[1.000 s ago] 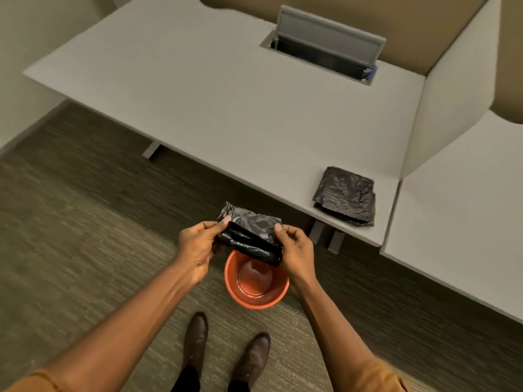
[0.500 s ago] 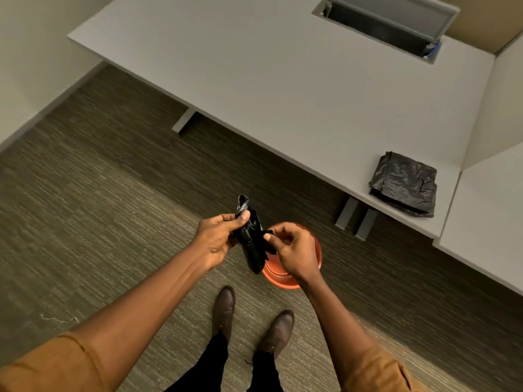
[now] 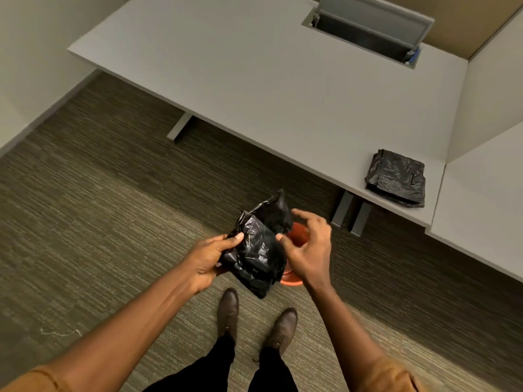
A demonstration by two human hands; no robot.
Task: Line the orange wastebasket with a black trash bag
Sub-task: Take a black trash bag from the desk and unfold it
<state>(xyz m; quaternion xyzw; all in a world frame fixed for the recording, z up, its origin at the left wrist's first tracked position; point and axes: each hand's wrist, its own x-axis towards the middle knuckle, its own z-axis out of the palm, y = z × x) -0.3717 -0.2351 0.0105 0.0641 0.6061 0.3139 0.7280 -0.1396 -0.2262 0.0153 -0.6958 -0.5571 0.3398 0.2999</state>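
Note:
A folded black trash bag (image 3: 259, 247) hangs partly unfolded in front of me, above the carpet. My left hand (image 3: 208, 257) grips its left edge between thumb and fingers. My right hand (image 3: 310, 247) is at the bag's right side with fingers spread, its thumb touching the plastic. The orange wastebasket (image 3: 298, 236) stands on the floor just beyond my shoes, mostly hidden behind the bag and my right hand.
A grey desk (image 3: 268, 89) runs across the top, with a stack of folded black bags (image 3: 396, 179) near its right front corner and an open cable hatch (image 3: 368, 32) at the back. Desk legs (image 3: 351, 213) stand right of the wastebasket. A white divider panel (image 3: 492, 94) rises at the right.
The bag has unfolded from a narrow bundle into a wider, looser shape. My right hand has let go of its pinch and spread its fingers. My view shifted slightly left.

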